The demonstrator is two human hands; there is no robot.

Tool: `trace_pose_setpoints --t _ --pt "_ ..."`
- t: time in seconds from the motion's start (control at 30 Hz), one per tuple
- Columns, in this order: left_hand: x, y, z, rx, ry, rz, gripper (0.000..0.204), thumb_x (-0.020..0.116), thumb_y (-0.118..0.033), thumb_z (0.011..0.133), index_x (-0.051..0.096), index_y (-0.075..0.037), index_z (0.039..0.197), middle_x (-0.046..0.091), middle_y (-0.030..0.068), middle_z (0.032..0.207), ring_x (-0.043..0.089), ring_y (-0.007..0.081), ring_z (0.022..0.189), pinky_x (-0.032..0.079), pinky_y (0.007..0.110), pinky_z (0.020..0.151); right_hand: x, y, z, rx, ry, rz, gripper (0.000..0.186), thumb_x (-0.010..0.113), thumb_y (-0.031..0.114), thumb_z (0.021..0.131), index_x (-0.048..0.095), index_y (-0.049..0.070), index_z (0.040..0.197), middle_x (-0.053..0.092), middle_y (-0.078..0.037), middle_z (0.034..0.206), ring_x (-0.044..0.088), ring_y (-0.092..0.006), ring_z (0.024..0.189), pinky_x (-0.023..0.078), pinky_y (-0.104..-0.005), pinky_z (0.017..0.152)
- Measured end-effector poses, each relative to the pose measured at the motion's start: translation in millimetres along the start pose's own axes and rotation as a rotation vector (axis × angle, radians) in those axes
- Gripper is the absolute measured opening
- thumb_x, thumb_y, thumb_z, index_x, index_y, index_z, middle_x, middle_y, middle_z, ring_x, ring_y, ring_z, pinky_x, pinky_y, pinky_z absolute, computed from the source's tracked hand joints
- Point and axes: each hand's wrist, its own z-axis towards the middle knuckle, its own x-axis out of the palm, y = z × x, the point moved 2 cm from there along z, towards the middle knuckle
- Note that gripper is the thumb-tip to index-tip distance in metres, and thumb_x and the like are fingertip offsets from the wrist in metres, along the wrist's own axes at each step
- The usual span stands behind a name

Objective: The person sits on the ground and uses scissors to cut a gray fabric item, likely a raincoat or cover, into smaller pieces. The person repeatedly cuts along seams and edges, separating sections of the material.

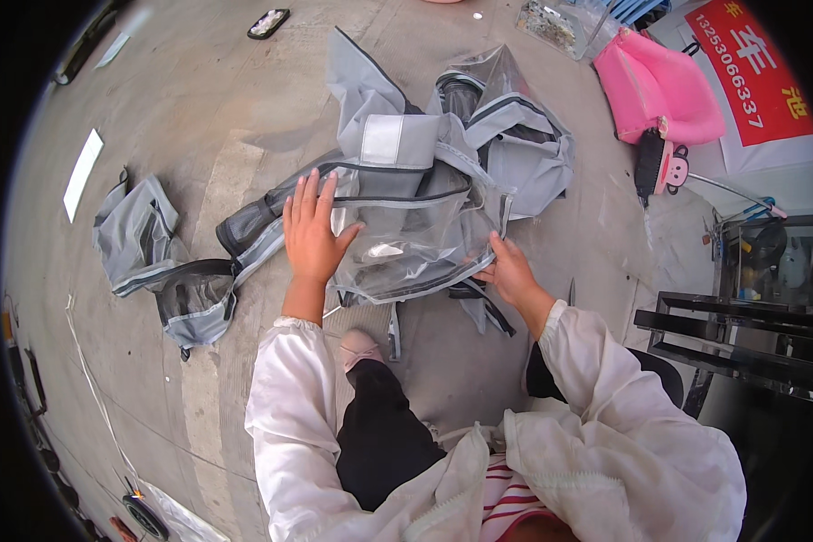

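Observation:
Spread across the floor in front of me is a crumpled cover of grey fabric [361, 90] with clear plastic windows and black-and-grey edging. One clear plastic panel [411, 248], bordered by grey trim, lies nearest me. My left hand [313, 237] rests at this panel's left side, fingers stretched out and thumb apart, with nothing gripped. At the panel's right corner, my right hand [513, 275] pinches the trimmed edge between thumb and fingers. Some of its fingertips are hidden under the plastic. A pale patch [395, 140] is sewn on the grey fabric above.
More grey-and-clear cover [140, 230] is bunched at the left. A pink padded seat [655, 86] stands at the upper right, above a black metal frame [732, 339]. A small black tray [268, 23] sits far off. A thin white cord [95, 379] runs along the left floor.

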Motion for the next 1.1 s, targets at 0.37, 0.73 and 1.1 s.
trace_pose_setpoints --t 0.37,0.73,1.1 --pt "-43.1 -20.1 -20.1 0.004 0.191 0.104 0.031 0.068 -0.036 0.078 0.056 -0.011 0.066 0.058 0.0055 0.06 0.056 0.0282 0.053 0.041 0.038 0.048 14.1 104.6 47.3 -0.432 -0.102 -1.059 0.052 0.068 0.034 0.083 0.057 -0.008 0.111 0.065 -0.013 0.095 0.063 -0.0204 0.081 0.05 -0.0259 0.068" --pt "-47.6 90.5 -129.5 -1.026 0.427 0.268 0.05 0.049 -0.056 0.088 0.07 -0.011 0.089 0.068 0.0143 0.084 0.064 0.0346 0.088 0.048 0.045 0.071 42.5 17.8 21.2 0.009 0.268 0.155 0.031 0.055 0.032 0.094 0.056 0.008 0.114 0.063 -0.006 0.108 0.062 -0.0202 0.094 0.051 -0.0379 0.083" --pt "-15.7 2.1 -58.4 -0.167 0.083 0.034 0.053 0.067 -0.03 0.082 0.052 -0.005 0.126 0.052 0.021 0.125 0.05 0.0377 0.114 0.039 0.044 0.096 -152.6 -89.0 21.5 0.031 -0.341 -0.577 0.044 0.054 0.041 0.091 0.061 0.0 0.108 0.067 -0.01 0.091 0.063 -0.0215 0.079 0.05 -0.0334 0.072"
